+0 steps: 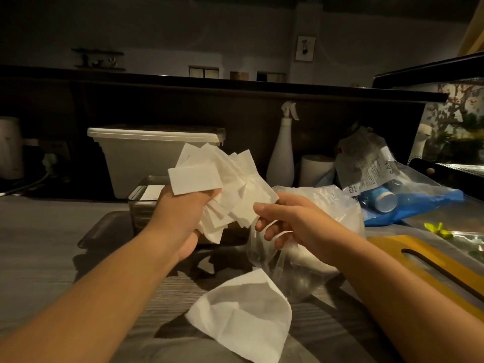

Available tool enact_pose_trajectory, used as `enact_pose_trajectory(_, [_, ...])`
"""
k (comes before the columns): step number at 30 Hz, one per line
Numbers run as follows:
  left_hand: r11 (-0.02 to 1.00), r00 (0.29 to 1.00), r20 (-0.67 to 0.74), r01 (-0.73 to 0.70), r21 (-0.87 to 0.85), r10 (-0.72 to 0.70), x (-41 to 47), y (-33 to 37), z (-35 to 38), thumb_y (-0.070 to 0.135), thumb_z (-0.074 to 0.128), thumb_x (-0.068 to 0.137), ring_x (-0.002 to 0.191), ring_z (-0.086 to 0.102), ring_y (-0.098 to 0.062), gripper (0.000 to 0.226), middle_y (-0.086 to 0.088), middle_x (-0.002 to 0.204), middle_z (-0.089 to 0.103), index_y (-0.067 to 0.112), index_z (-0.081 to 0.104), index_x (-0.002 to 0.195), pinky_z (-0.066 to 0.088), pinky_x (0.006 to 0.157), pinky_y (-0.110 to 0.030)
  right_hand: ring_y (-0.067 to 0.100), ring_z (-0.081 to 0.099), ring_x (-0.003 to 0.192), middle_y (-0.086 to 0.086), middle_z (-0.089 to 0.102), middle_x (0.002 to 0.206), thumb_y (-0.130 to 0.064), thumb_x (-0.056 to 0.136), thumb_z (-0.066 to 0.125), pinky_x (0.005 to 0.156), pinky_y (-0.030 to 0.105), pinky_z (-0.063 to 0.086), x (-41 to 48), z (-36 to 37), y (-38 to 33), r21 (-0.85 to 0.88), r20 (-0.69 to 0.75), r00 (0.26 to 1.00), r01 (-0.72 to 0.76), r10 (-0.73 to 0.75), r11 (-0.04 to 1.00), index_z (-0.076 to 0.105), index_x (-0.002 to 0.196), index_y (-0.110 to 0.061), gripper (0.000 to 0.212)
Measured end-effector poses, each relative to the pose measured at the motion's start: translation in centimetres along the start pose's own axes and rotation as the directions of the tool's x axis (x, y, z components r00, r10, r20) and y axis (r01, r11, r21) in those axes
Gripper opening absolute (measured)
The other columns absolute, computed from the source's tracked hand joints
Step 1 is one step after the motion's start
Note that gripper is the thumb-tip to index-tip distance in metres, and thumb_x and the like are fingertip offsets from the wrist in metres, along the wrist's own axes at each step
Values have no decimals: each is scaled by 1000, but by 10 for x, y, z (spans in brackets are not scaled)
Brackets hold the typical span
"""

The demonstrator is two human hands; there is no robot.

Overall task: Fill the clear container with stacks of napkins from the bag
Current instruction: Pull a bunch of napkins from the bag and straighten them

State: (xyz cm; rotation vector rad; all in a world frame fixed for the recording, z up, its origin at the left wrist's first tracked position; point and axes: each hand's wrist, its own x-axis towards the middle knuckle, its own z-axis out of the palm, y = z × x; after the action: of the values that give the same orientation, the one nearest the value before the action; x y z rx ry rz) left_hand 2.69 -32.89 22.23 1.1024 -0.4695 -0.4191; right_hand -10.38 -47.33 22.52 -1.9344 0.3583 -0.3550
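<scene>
Head view: left hand [180, 214] grips fanned napkins [222, 174]; right hand [293, 224] curls around the plastic bag [340, 209].

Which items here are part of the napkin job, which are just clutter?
Job: napkin bunch in left hand; clear container; plastic bag gripped by right hand; loose napkin.
Clutter: spray bottle; lidded white bin; yellow board; paper roll.

The clear container [142, 203] sits mostly hidden behind the napkins [222, 179] and left hand [180, 213].
</scene>
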Motion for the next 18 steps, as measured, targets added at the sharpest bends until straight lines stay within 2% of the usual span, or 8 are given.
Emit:
enact_pose_trajectory(3, [999, 999, 43, -28, 29, 27, -3, 1, 2, 12, 70, 88, 101, 63, -23, 27, -1, 106, 68, 35, 64, 100, 54, 78, -42, 13, 63, 72, 1, 72, 79, -23, 94, 65, 65, 19, 50, 0, -4, 2, -125, 51, 997, 62, -56, 990, 70, 83, -13, 16])
enact_pose_trajectory(6, [998, 998, 59, 7, 56, -11, -3, -1, 2, 14, 72, 87, 103, 64, -24, 28, -1, 108, 69, 34, 64, 105, 54, 85, -46, 11, 65, 79, -2, 72, 81, -15, 80, 66, 72, 15, 52, -5, -7, 2, -229, 283, 956, 148, -80, 962, 73, 78, -19, 8])
enact_pose_trajectory(8, [997, 996, 80, 21, 73, -27, -4, -2, 2, 14, 72, 87, 105, 64, -25, 29, -2, 109, 70, 32, 64, 109, 54, 90, -49, 16, 65, 89, 1, 72, 93, -7, 68, 59, 79, 22, 55, -8, -10, 2, -234, 404, 909, 206, -98, 950, 73, 80, -26, 27])
enact_pose_trajectory(11, [994, 993, 107, 35, 102, -46, -5, -3, 2, 13, 72, 87, 107, 64, -27, 31, -3, 111, 70, 30, 65, 113, 53, 92, -50, 20, 62, 104, 3, 68, 111, 3, 66, 58, 82, 27, 55, -9, -13, 2, -215, 529, 841, 263, -114, 941, 73, 93, -24, 40])
enact_pose_trajectory(14, [993, 992, 105, 58, 106, -69, -5, -5, 3, 13, 73, 86, 107, 65, -28, 31, -4, 110, 71, 29, 66, 112, 53, 94, -53, 20, 64, 103, 3, 68, 115, 8, 75, 62, 83, 25, 55, -9, -14, 3, -244, 577, 813, 256, -72, 935, 72, 101, -19, 39])
enact_pose_trajectory(18, [990, 992, 106, 51, 129, -65, -5, -6, 3, 12, 72, 87, 106, 65, -27, 29, -4, 108, 71, 30, 66, 109, 53, 93, -50, 20, 66, 106, 0, 70, 113, 7, 81, 67, 91, 29, 56, -9, -13, 6, -261, 569, 820, 256, -66, 931, 73, 99, -21, 34])
